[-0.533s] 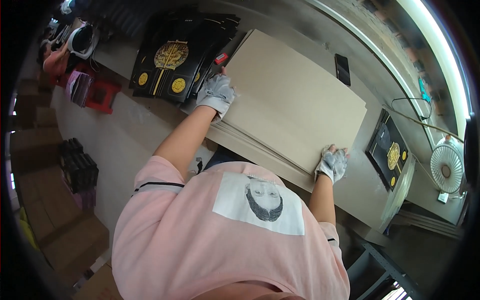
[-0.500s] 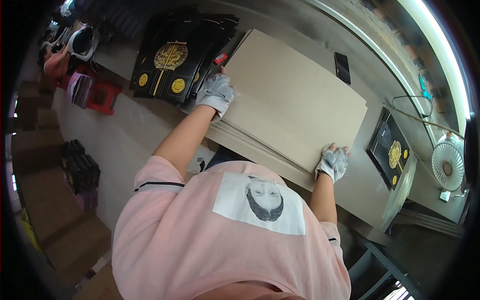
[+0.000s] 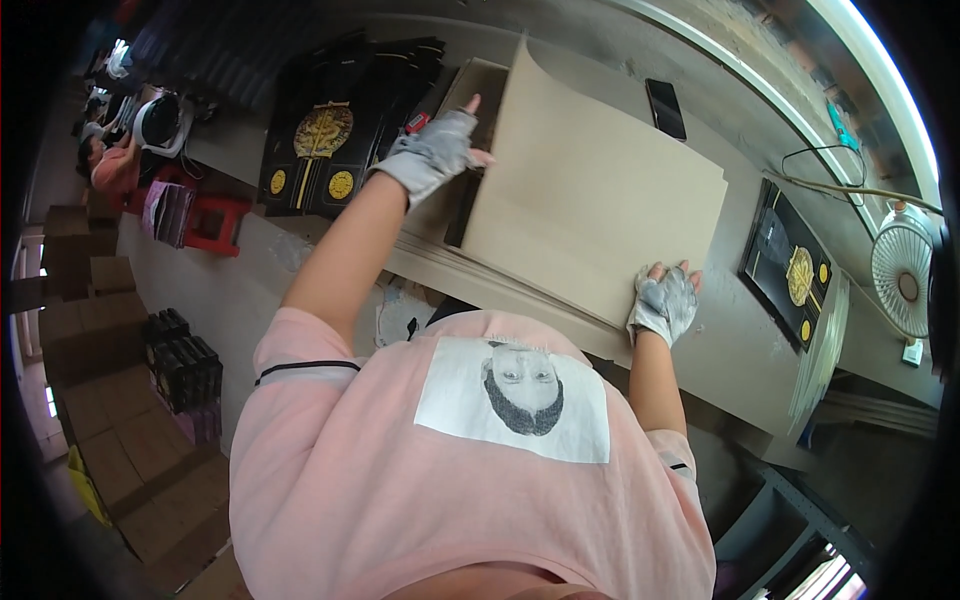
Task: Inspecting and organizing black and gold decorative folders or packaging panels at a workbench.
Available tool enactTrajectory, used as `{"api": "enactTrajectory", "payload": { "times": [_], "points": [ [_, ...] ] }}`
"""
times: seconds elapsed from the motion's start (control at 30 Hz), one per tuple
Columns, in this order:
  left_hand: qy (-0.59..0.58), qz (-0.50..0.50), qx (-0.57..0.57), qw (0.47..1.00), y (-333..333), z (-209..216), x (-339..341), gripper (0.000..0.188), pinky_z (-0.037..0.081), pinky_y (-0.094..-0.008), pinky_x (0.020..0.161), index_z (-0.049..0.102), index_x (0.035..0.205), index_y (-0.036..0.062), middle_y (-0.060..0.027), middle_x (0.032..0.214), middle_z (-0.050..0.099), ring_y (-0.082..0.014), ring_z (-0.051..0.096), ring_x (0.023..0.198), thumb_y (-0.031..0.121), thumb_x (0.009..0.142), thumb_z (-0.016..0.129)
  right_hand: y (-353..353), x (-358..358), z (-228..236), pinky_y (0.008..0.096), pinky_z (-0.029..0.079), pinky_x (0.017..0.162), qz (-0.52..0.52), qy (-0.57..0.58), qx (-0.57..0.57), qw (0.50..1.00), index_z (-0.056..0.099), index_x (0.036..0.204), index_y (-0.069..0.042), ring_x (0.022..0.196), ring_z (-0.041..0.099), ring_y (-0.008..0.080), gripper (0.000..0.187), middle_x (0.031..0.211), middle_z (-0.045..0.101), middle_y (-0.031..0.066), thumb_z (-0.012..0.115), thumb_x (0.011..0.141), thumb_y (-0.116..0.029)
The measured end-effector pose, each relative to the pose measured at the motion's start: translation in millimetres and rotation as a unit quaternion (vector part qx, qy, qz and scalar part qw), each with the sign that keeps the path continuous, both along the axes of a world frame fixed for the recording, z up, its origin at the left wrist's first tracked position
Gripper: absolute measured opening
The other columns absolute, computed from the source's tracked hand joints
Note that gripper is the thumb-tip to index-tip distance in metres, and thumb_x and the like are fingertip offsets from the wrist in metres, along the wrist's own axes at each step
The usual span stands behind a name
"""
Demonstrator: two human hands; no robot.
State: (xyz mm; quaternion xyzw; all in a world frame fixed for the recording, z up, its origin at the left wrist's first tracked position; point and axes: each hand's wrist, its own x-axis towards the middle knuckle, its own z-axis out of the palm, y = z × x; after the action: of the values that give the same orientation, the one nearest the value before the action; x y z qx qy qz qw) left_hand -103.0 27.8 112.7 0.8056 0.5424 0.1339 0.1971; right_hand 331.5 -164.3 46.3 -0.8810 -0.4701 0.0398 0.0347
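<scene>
A large beige cardboard sheet [image 3: 600,190] lies on top of a stack of similar boards in front of me. Its left end is raised and curls upward at the far corner, baring a dark strip underneath. My left hand [image 3: 432,158], in a grey-white fingerless glove, is at that raised edge, with index finger and thumb spread apart and the thumb tip against the sheet. My right hand [image 3: 666,300], gloved alike, rests at the sheet's near right corner with its fingers stretched out. Black printed sheets with gold emblems [image 3: 325,130] are piled left of the boards.
A black phone [image 3: 666,110] lies beyond the boards, and a small red object [image 3: 417,122] beside my left hand. Another black-and-gold stack [image 3: 785,265] and a white fan [image 3: 901,272] are at right. Red stools [image 3: 212,222], cartons [image 3: 115,400] and a person [image 3: 112,165] are at left.
The left end of the top sheet has come up and shifted right, uncovering the dark strip. My left hand has opened its index finger and thumb; my right hand stays at the corner.
</scene>
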Motion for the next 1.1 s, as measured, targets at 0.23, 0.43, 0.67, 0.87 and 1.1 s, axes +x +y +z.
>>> {"api": "enactTrajectory", "payload": {
  "times": [0.23,0.43,0.67,0.87,1.1],
  "points": [
    [0.123,-0.021,-0.014,0.992,-32.4,-21.2,112.4,0.12,0.023,-0.0521,0.13,0.021,0.171,0.0146,-0.0327,0.173,0.016,-0.0493,0.019,0.16,0.07,0.081,0.078,-2.9,-6.7,16.6,0.0488,0.031,0.126,0.065,-0.036,0.002,0.997,0.057,0.151,-0.003,0.152,0.04,0.0425,0.064,0.163,0.042,0.0305,0.056,0.101,-0.044],
    [0.195,0.0,0.046,0.98,-36.2,-48.3,125.0,0.104,0.027,-0.0488,0.129,0.03,0.169,0.0171,-0.0331,0.171,0.021,-0.0487,0.026,0.158,0.072,0.089,0.067,33.0,-46.1,9.3,0.0431,0.053,0.097,0.196,0.221,0.079,0.952,0.069,0.124,-0.004,0.109,0.066,0.0346,0.037,0.12,0.07,0.0197,0.07,0.096,-0.028],
    [0.188,-0.005,0.029,0.982,-38.3,-32.1,124.3,0.085,0.032,-0.0486,0.127,0.039,0.163,0.0037,-0.0329,0.167,0.032,-0.045,0.034,0.156,0.057,0.1,0.058,95.2,-119.1,21.8,0.0311,0.053,0.067,0.106,0.483,-0.154,0.855,0.071,0.106,-0.005,0.075,0.066,0.0175,0.034,0.083,0.069,0.006,0.066,0.101,-0.038],
    [0.17,-0.012,0.028,0.985,-43.4,-16.4,125.7,0.084,0.032,-0.0489,0.127,0.038,0.164,0.0054,-0.0345,0.167,0.03,-0.0471,0.031,0.157,0.057,0.1,0.057,113.7,-140.7,1.1,0.0324,0.048,0.048,0.066,0.561,-0.163,0.809,0.072,0.094,-0.006,0.053,0.061,0.0185,0.031,0.069,0.067,0.0091,0.066,0.101,-0.035],
    [0.151,-0.044,-0.031,0.987,-66.4,-18.8,103.0,0.081,0.032,-0.0511,0.127,0.043,0.161,0.0063,-0.0299,0.169,0.031,-0.0438,0.032,0.157,0.054,0.098,0.062,113.3,-128.5,-57.8,0.0312,0.054,0.056,0.098,0.572,-0.116,0.806,0.074,0.099,-0.004,0.06,0.067,0.0177,0.034,0.075,0.072,0.009,0.068,0.1,-0.038]
  ]
}}
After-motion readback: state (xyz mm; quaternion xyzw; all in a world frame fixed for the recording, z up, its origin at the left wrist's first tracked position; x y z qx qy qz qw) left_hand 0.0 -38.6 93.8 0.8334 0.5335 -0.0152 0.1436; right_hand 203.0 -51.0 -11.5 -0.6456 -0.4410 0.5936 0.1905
